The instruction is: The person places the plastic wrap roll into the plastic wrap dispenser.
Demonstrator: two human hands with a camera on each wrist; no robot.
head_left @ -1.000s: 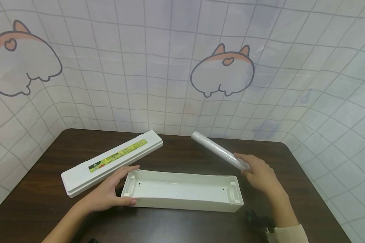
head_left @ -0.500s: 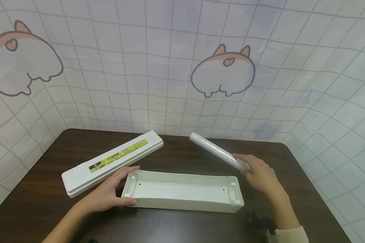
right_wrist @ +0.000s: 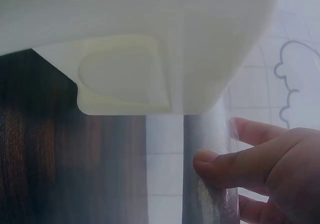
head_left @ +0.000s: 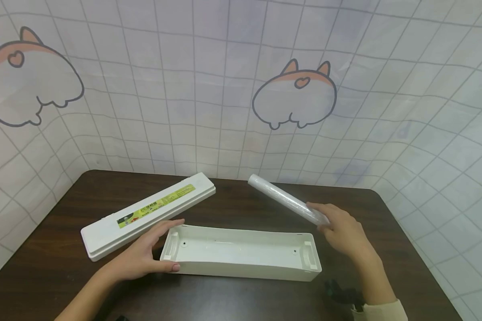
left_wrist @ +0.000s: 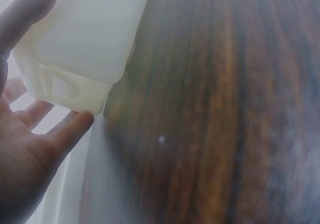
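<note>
A long cream plastic box (head_left: 241, 252) without its cover lies in the middle of the table, its hollow facing up. My left hand (head_left: 142, 256) holds its left end, thumb on the near side and fingers at the far side; the left wrist view shows the fingers spread round the box end (left_wrist: 75, 87). My right hand (head_left: 343, 229) grips the near end of a roll of clear plastic wrap (head_left: 287, 198), which slants back and left behind the box. In the right wrist view the thumb (right_wrist: 210, 166) presses on the roll, with the box's right end (right_wrist: 125, 74) in front.
Behind my left hand a white lid (head_left: 148, 211) with a yellow-green label lies slantwise on the dark wood table (head_left: 233, 294). A small dark object (head_left: 341, 292) lies by my right forearm. A tiled-pattern sheet (head_left: 201, 89) borders the table's back and sides.
The far end of the plastic wrap roll has swung slightly left in my right hand. My left hand, the box and the lid have stayed in place.
</note>
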